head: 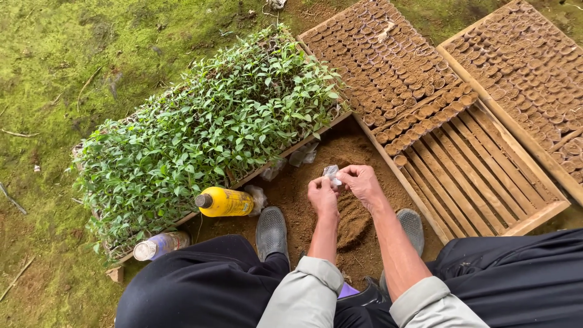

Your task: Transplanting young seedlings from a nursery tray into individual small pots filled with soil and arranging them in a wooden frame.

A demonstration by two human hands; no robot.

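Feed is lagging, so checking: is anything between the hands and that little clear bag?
Nothing visible. Both the left hand and right hand already pinch the small clear bag above the soil pile.

You have a single view, from the camera on your head, looking steeply down past your knees at the ground in front of you. It sits close: your forearms enter from the bottom edge and your hands meet near the middle, over the patch of brown soil [340,182]. Left of that soil lies the seedling tray [200,133]; right of it, the wooden slatted frame [480,176]. Mossy ground fills the far-left side.
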